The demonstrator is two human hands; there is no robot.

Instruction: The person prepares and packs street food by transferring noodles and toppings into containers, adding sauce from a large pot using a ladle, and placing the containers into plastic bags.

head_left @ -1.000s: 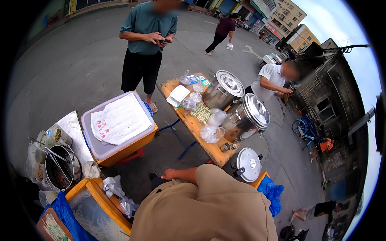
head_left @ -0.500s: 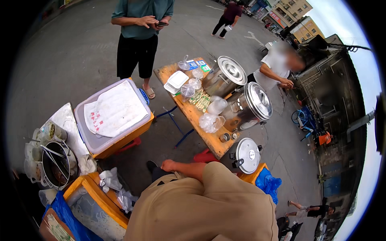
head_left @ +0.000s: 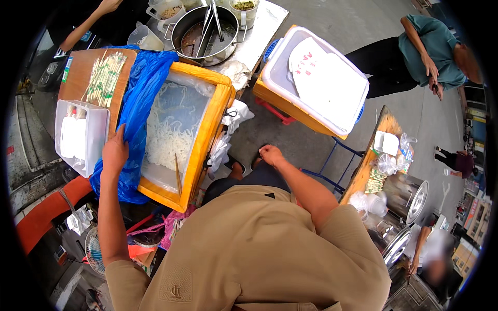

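Note:
My left hand (head_left: pixel 115 152) is closed on the edge of a blue plastic bag (head_left: pixel 140 116), beside a clear box of white containers (head_left: pixel 75 136). The bag is bunched along the left side of an orange foam box (head_left: pixel 220 98) lined with clear plastic. White noodles (head_left: pixel 168 140) lie inside that box, and a pair of wooden chopsticks (head_left: pixel 178 175) leans in its near corner. My right hand (head_left: pixel 271 154) hangs in front of my body with curled fingers; nothing shows in it. Wrapped chopsticks (head_left: pixel 105 78) lie on a brown board (head_left: pixel 78 59) beyond my left hand.
A pot (head_left: pixel 210 39) with tongs and tubs stands at the far side. Right of it is a lidded plastic bin (head_left: pixel 280 67). A wooden table (head_left: pixel 381 129) with steel pots stands at the right. A person in green (head_left: pixel 433 49) holds a phone; another person's arm (head_left: pixel 83 32) shows far left.
The view has swung left, so the noodle box is now nearer the middle and the table has shifted right. My left hand has come into view at the blue bag.

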